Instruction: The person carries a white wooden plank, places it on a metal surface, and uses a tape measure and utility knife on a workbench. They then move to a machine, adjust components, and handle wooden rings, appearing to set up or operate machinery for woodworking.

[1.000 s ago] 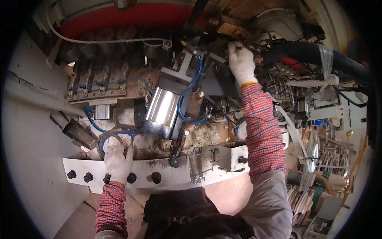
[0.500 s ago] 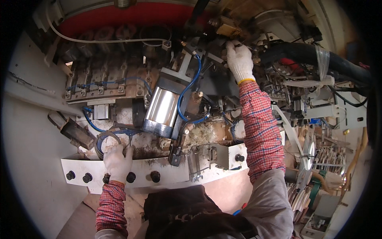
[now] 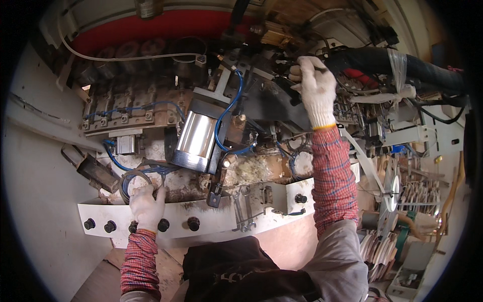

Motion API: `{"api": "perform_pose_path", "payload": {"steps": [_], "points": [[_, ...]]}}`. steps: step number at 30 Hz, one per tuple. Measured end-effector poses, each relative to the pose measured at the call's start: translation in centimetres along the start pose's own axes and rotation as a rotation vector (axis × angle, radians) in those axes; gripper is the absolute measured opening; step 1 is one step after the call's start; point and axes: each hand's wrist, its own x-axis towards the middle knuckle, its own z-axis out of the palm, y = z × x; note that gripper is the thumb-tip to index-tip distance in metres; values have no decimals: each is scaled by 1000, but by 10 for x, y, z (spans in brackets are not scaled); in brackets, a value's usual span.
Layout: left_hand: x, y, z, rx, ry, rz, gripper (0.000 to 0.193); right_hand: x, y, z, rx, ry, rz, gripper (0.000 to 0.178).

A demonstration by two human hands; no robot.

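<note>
My left hand (image 3: 147, 207), in a white knit glove, is closed over the top edge of a white panel (image 3: 216, 217) with a row of black knobs. A coil of dark blue tubing (image 3: 132, 184) lies just beyond its fingers. My right hand (image 3: 317, 90), also gloved, is raised among dark machine parts beside a thick black hose (image 3: 365, 63). Its fingers are curled; whatever they hold, if anything, is hidden. Between my arms a shiny metal cylinder (image 3: 195, 135) is mounted at a tilt, with a blue air hose (image 3: 220, 126) looping past it.
Metal clamp blocks (image 3: 128, 108) line the back left, below a red band (image 3: 166, 26). Two wrenches (image 3: 243, 209) rest against the panel. A pale wheel (image 3: 394, 193) and stacked strips (image 3: 420, 196) stand right. A grey wall (image 3: 45, 186) closes the left.
My right hand has moved right and slightly nearer, away from the dark parts it was reaching into. My left hand stays at the panel edge. The view has shifted slightly.
</note>
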Motion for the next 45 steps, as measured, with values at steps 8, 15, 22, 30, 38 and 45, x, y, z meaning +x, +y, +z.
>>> {"api": "perform_pose_path", "payload": {"steps": [8, 15, 22, 30, 38, 45], "points": [[-3, 4, -6, 34, 26, -9, 47, -150, -20, -78, 237, 92, -52, 28], [2, 8, -11, 25, -108, -78, 51, -287, 87, -51, 232, 21, 460, 27], [0, 19, -15, 15, -133, -146, 53, -335, 155, 11, 511, 199, 528, 33], [-1, 7, -5, 20, -80, -135, 45, -367, 190, 38, 1032, 386, 819, 46], [2, -5, 8, -26, 39, -152, 49, -377, 192, 36, 1247, 533, 854, 46], [-3, -34, 12, 137, -23, -173, 68, -382, 187, 22, 1320, 549, 973, 45]]}}
